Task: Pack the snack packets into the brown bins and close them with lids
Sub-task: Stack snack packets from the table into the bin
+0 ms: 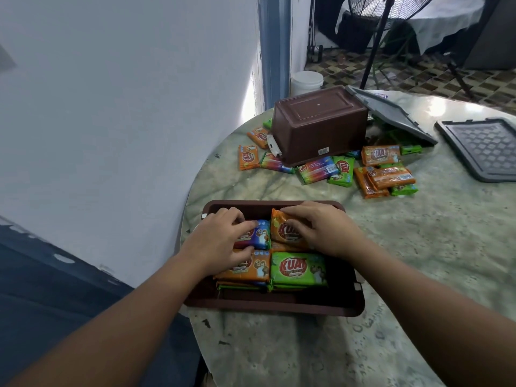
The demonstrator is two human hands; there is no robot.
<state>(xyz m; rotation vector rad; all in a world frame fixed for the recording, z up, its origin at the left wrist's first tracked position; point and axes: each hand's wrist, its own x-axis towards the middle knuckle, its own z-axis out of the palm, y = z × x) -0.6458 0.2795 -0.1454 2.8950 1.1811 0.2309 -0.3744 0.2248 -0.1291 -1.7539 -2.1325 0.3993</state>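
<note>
Near bin: the open brown plastic bin (275, 305) stands at the near edge of the table; it is partly filled with stacks of snack packets, and some free space shows along its near wall.
Left hand: the left hand (220, 241) has its fingers curled on a blue and red snack packet (261, 236) in the far left part of the bin.
Right hand: the right hand (324, 230) pinches an orange foil snack packet (284, 230) in the far right part; the packet is tilted, not yet flat.
Already packed: an orange packet (251, 270) and a green packet (298, 269) lie flat on top of the near stacks.
Still to pack: many loose packets (385, 171) lie on the far side of the table, around the second bin.
Second bin: a brown plastic bin turned upside down (318, 124) rests on some of the packets; I judge it is not filled.
Lids: a grey plastic lid (391, 113) leans on this bin; another grey lid (485, 146) lies flat at the far right. No bin is closed.
Progress: maybe the first half, in my judgement.
Table: a round table with a greenish marble-like top (418, 247), worn at the near edge.
Room: a white wall (111, 107) on the left; far away, a white bucket (307, 81), a standing fan and patterned floor tiles.
</note>
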